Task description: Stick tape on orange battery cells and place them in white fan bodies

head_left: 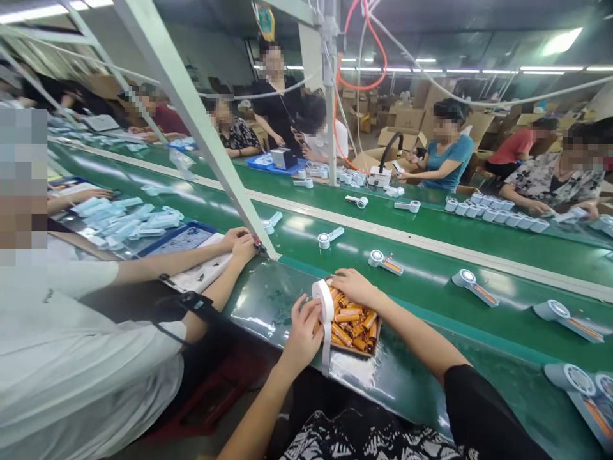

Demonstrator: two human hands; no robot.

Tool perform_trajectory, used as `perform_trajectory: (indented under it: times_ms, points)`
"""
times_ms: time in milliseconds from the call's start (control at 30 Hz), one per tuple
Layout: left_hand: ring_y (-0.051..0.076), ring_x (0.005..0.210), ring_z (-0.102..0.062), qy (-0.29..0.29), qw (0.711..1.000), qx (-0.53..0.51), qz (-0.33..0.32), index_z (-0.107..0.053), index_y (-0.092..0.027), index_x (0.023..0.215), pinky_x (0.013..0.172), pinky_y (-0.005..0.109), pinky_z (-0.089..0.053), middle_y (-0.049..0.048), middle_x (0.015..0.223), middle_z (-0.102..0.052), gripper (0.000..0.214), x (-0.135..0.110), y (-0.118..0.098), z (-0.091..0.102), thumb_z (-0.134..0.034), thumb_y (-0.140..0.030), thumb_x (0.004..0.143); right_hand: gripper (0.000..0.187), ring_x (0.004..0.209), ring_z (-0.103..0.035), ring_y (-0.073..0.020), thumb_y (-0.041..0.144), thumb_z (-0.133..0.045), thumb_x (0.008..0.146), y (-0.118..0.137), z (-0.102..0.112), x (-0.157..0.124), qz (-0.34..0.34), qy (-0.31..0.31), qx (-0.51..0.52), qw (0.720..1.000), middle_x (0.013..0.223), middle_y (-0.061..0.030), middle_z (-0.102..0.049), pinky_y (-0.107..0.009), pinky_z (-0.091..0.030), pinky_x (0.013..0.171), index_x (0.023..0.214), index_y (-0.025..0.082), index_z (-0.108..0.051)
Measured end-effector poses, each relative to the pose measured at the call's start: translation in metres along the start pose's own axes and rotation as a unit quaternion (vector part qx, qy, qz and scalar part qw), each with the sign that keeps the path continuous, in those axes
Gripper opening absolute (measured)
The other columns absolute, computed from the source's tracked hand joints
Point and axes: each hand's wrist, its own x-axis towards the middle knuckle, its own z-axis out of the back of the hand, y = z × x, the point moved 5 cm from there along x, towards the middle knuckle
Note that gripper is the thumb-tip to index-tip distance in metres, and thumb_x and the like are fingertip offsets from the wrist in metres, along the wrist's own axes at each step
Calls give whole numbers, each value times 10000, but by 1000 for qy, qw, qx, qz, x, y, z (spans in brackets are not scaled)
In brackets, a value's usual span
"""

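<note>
A roll of white tape (324,301) stands on edge at the left side of a shallow cardboard box (380,337) full of orange cylindrical batteries (348,315). From the roll a loose white strip hangs down over the table's near edge. My left hand (304,331) is closed with its fingers at the roll's left side, a bit of orange showing by the fingertips. Over the far side of the box lies my right hand (357,287), fingers stretched out toward the roll; their tips are partly hidden.
A green conveyor belt (421,255) beyond the box carries pale blue handheld fans (385,260), some with orange batteries in their open handles. At my left, a co-worker's hands (243,244) work near a slanted white post (205,121). More people sit across the belt.
</note>
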Motion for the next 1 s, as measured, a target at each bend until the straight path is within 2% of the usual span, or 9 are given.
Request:
perform_trajectory:
  times_ms: [100,200,300,367,400,533,733,900,1000]
  points:
    - [365,1467,-438,-4,1000,5,-11,-653,-219,1343,1170,585,-529,130,1335,-653,419,-1,0,3,-540,-96,959,310,1310,-655,-263,83,-594,1018,-5,-4,6,7,20,17,1000,1318,-113,-771,-420,-510,1140,1256,193,-758]
    - [371,1429,-453,-9,1000,12,-16,-673,-225,1344,1137,584,-546,137,1300,-653,420,-4,1,8,-554,-103,960,345,1223,-695,-281,125,-571,1020,-30,14,-9,-120,-84,144,979,1273,-165,-772,-452,-549,1098,1323,154,-732]
    - [368,1400,-466,0,1000,20,-22,-673,-234,1390,1124,596,-545,141,1295,-642,478,-3,-2,12,-526,-83,961,429,1179,-725,-247,277,-490,1079,-48,33,-41,-201,-219,407,864,1334,-139,-758,-447,-593,1063,1471,201,-645]
    - [370,1390,-455,9,999,25,-47,-665,-218,1427,1137,613,-528,149,1297,-642,514,2,-8,14,-507,-64,963,478,1214,-722,-243,408,-575,1052,-40,41,-58,-179,-238,533,792,1371,-111,-749,-442,-598,1078,1494,234,-630]
    - [372,1387,-448,14,998,28,-63,-664,-207,1437,1148,621,-517,153,1297,-643,520,5,-12,15,-506,-59,964,523,1240,-715,-255,459,-646,1010,-32,45,-65,-167,-230,560,778,1380,-106,-747,-453,-592,1096,1483,237,-641]
    - [383,1398,-430,28,992,56,-106,-692,-195,1416,1173,633,-493,156,1286,-652,512,19,-27,17,-518,-36,962,520,1262,-716,-279,515,-688,963,3,60,-87,-158,-191,526,813,1355,-75,-763,-459,-559,1136,1397,229,-701]
    - [384,1410,-429,27,984,89,-151,-723,-187,1359,1148,577,-544,145,1280,-670,504,27,-40,18,-530,7,936,330,961,-773,-239,355,-635,1013,24,77,-108,-189,-176,344,902,1128,-49,-828,-345,-589,905,1289,227,-764]
    - [387,1446,-400,30,984,88,-152,-711,-186,1395,1138,546,-564,151,1297,-675,539,28,-39,17,-538,4,921,262,893,-762,-229,349,-643,1007,29,69,-112,-193,-159,338,907,1034,-46,-831,-324,-593,860,1164,220,-808]
    - [376,1462,-400,40,982,98,-159,-709,-197,1412,1142,503,-567,135,1344,-683,551,28,-39,16,-551,-5,920,286,981,-774,-265,356,-700,936,22,63,-111,-199,-148,385,889,1107,-51,-831,-373,-605,930,1159,220,-816]
